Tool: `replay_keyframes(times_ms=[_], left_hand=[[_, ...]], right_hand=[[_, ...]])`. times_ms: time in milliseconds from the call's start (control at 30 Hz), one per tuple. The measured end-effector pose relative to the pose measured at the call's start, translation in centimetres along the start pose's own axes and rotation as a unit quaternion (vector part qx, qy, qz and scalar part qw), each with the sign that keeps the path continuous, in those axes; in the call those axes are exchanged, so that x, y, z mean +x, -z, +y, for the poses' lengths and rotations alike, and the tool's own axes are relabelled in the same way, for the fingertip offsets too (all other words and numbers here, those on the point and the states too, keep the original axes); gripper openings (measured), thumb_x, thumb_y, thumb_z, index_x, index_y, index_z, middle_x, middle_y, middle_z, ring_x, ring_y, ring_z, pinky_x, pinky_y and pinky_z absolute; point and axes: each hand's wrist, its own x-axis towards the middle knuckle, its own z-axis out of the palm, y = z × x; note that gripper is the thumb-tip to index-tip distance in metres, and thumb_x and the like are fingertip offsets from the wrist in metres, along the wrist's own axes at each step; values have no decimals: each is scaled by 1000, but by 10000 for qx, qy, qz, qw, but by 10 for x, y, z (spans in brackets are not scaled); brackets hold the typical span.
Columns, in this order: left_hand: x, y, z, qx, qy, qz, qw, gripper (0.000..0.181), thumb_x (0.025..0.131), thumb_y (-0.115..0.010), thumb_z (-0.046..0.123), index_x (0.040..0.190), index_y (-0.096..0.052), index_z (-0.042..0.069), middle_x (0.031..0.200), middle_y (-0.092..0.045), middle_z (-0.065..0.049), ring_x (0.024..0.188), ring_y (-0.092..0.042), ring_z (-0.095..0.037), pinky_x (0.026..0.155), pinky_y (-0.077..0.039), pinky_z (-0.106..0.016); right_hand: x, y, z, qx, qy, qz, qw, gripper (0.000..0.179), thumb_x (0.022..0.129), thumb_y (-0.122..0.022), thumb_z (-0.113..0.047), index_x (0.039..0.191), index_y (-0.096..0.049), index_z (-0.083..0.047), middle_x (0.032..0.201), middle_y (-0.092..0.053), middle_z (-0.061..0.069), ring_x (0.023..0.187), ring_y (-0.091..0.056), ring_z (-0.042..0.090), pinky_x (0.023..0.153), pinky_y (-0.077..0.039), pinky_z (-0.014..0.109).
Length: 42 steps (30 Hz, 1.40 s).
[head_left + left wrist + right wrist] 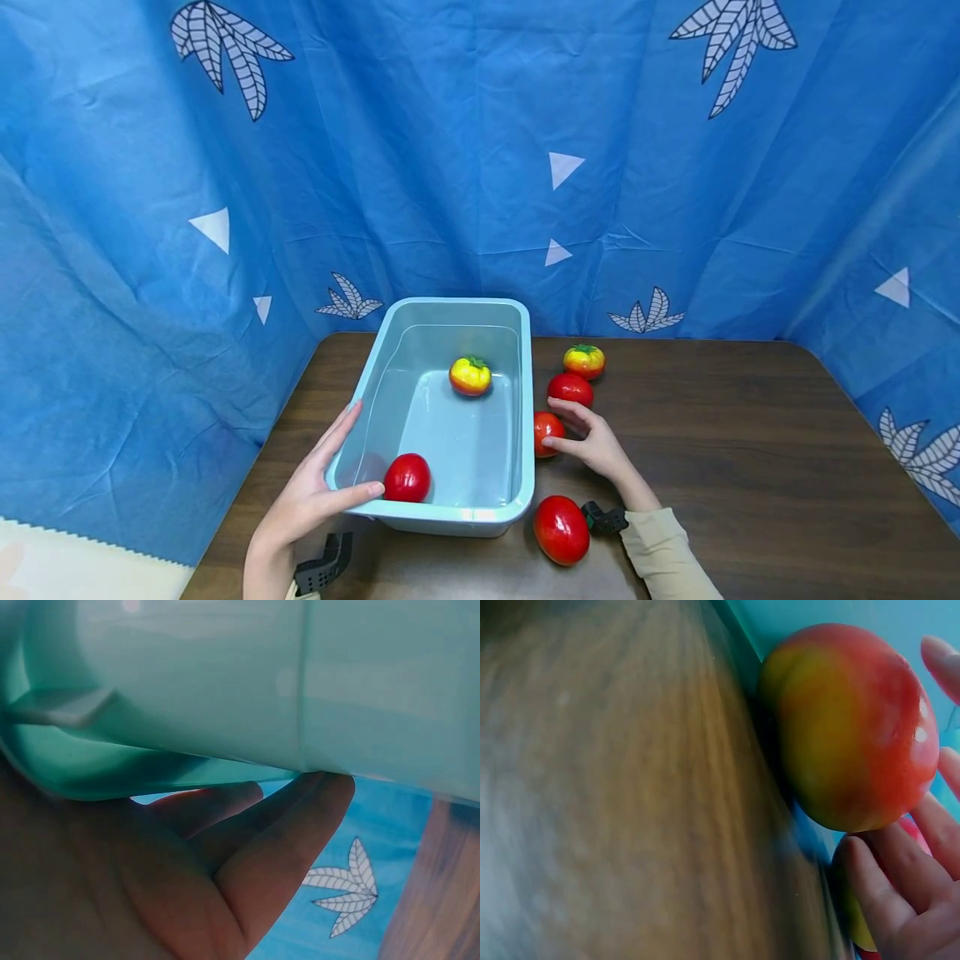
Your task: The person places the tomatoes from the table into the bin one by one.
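A light teal plastic bin [467,442] stands on the table. My left hand [315,496] grips its near left corner: the thumb lies over the front rim, and the fingers reach along the left side. In the left wrist view those fingers [300,832] touch the outer wall. Beside the bin's right wall lies a red-and-yellow mango-like fruit [851,727]. My right hand [596,442] spreads its thumb and fingers around this fruit. In the right wrist view the thumb [941,664] is apart from it, while the fingers are close against its edge.
Inside the bin are a yellow-red fruit with green leaves [470,377] and a red oval fruit [407,478]. Beyond the right hand lie a red fruit [570,390] and a leafy yellow-red fruit [584,361]. A large red fruit [562,531] sits near the right wrist.
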Motion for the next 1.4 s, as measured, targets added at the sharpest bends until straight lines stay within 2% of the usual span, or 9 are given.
replay_keyframes(times_ms=[233,700,933,1267,1400], left_hand=[[0,0,1,124,102,12,9999,88,76,-76,19,149,-26,27,154,-15,-7,133,-22,-36,88,-37,-69],[1,-1,0,144,67,21,9999,88,76,-75,19,149,-26,27,154,-15,-8,133,-21,-36,88,-34,-71],[0,-1,0,120,81,2,9999,88,76,-75,18,149,-26,26,154,-15,-7,133,-21,-36,89,-33,-71],[1,0,0,14,70,-18,10000,89,76,-75,17,149,-25,25,154,-15,-7,133,-21,-36,87,-38,-68],[1,1,0,18,40,-25,10000,89,76,-75,17,149,-25,24,154,-15,-7,133,-21,-36,88,-37,-69]], right_hand=[[-1,-2,0,1,-297,-112,9995,58,81,-71,-5,132,-46,5,133,-47,25,118,-48,42,95,-41,52],[-1,2,2,-148,-785,-223,9966,57,82,-72,-13,132,-49,0,128,-53,19,115,-52,37,92,-47,43],[-1,6,-5,-88,-833,-226,9962,55,84,-70,-12,132,-48,2,127,-53,21,114,-52,39,87,-50,37],[-5,14,-24,-117,-764,41,9970,54,85,-68,-11,133,-48,2,132,-50,22,116,-50,40,91,-48,42],[-6,16,-32,-179,-631,202,9976,55,84,-69,-10,133,-48,2,133,-49,22,117,-49,39,92,-47,40]])
